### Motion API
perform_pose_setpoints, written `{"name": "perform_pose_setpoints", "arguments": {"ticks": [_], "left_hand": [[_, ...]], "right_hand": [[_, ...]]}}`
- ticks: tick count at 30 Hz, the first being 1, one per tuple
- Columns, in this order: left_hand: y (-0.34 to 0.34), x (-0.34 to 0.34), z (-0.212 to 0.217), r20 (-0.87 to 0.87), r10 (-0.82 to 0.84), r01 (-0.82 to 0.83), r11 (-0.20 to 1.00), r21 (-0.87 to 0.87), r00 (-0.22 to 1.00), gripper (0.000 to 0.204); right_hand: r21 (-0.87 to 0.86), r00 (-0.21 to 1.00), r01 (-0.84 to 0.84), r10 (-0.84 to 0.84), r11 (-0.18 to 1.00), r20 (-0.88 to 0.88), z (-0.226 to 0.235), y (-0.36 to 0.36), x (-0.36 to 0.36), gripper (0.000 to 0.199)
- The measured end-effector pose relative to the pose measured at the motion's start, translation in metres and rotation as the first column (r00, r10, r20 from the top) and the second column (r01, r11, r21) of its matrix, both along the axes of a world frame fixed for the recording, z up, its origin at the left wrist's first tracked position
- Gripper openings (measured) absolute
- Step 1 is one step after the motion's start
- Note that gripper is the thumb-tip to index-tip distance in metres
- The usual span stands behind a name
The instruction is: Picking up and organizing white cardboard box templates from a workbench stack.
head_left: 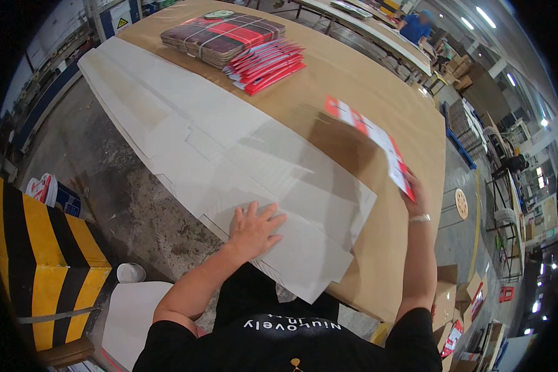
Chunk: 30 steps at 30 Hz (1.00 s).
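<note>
My left hand lies with fingers spread on a large white die-cut cardboard sheet. This sheet stretches along the near side of the table, and more white edges show beneath it. My right hand grips the near end of a red-and-white printed sheet, which is tilted up off the table and blurred by motion. Its shadow falls on the brown covering. Further off, a fanned pile of red-and-white printed pieces leans against a strapped stack of dark flat cardboard.
Brown paper covers the table. At the lower left stands a yellow-and-black striped barrier, beside a white bucket. Open cardboard boxes sit on the floor at right. A round stool stands there too. A co-worker in blue is far off.
</note>
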<state>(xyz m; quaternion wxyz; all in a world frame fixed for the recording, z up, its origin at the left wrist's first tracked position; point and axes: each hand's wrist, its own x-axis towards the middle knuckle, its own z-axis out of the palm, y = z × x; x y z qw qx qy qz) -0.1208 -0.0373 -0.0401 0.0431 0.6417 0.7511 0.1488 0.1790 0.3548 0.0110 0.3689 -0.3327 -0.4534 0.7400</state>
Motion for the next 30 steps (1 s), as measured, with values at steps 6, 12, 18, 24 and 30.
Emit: {"name": "perform_pose_setpoints", "arguments": {"ticks": [6, 12, 18, 24, 30], "left_hand": [[-0.004, -0.013, -0.011, -0.025, -0.075, 0.077, 0.996, 0.042, 0.997, 0.053], [0.001, -0.019, -0.006, -0.034, -0.155, 0.157, 0.984, 0.083, 0.987, 0.051], [-0.005, -0.034, -0.009, 0.043, -0.192, 0.19, 0.981, 0.036, 0.981, 0.054], [0.012, -0.016, 0.006, 0.104, -0.302, 0.286, 0.947, 0.143, 0.948, 0.055], [-0.03, -0.03, -0.011, 0.113, -0.094, 0.093, 0.996, 0.016, 0.989, 0.055]], "right_hand": [[0.056, 0.765, -0.557, 0.486, 0.828, 0.423, -0.001, 0.041, -0.156, 0.059], [0.152, 0.682, -0.618, 0.429, 0.772, 0.592, -0.015, 0.146, -0.22, 0.057], [0.51, 0.825, -0.131, -0.192, 0.85, 0.531, -0.101, 0.135, -0.412, 0.047], [0.703, 0.393, -0.681, -0.706, 0.207, 0.589, -0.085, 0.215, -0.468, 0.039], [0.656, 0.768, -0.46, -0.101, 0.598, 0.632, -0.056, -0.007, -0.405, 0.038]]}}
